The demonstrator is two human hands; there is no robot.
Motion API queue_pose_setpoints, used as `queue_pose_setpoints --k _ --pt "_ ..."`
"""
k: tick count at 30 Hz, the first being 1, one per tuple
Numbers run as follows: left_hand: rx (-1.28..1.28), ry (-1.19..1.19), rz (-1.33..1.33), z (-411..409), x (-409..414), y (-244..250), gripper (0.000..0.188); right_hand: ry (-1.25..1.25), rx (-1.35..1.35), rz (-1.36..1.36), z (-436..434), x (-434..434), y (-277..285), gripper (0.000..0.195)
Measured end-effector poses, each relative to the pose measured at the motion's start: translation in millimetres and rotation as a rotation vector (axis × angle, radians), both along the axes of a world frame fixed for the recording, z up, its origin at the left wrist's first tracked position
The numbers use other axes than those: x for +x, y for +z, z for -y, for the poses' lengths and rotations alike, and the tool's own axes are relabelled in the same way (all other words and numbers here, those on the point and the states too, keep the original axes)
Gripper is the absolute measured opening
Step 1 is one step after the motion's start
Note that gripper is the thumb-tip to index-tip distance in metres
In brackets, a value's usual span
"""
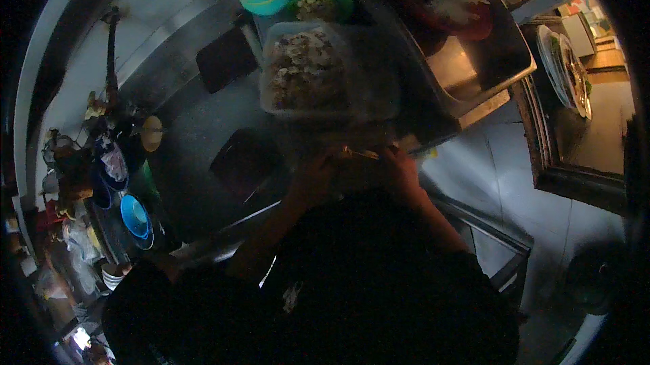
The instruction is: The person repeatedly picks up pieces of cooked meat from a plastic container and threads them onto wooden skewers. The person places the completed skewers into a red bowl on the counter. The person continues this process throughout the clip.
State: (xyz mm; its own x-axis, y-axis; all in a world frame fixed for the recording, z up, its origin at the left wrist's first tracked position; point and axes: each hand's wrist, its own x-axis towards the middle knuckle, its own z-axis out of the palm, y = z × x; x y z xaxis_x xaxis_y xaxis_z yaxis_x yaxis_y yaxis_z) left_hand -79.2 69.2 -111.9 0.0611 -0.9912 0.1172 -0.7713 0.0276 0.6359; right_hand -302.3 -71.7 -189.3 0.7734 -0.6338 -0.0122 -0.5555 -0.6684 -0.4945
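Note:
In dim light my left hand (317,169) and my right hand (404,172) are close together at the counter's front edge. A thin pale stick-like piece (364,153) spans the gap between them, its right end at my right fingers. My left fingers lie in shadow by its other end, so their grip is unclear. Just beyond the hands stands a translucent plastic tub (266,103), heaped on its left side with pale and brown food pieces (304,73), possibly cut meat. Its right part is too dark to make out.
Stacked bowls (261,2) and a green bowl of pale pieces (320,4) stand behind the tub. Dark flat objects (227,60) lie left on the steel counter (188,162). A red basin (477,24) is far right, plates (563,70) beyond it. Blue bowls (136,216) stand far left.

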Motion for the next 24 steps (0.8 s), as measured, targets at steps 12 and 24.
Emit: queue_pose_setpoints --k 12,24 --pt "0.258 0.076 0.124 16 -3 -2 0.027 -0.107 -0.055 -0.088 -14 11 -9 0.034" --pt "0.194 0.106 -0.049 4 10 -28 0.025 0.047 0.113 -0.297 -9 38 -7 0.041"
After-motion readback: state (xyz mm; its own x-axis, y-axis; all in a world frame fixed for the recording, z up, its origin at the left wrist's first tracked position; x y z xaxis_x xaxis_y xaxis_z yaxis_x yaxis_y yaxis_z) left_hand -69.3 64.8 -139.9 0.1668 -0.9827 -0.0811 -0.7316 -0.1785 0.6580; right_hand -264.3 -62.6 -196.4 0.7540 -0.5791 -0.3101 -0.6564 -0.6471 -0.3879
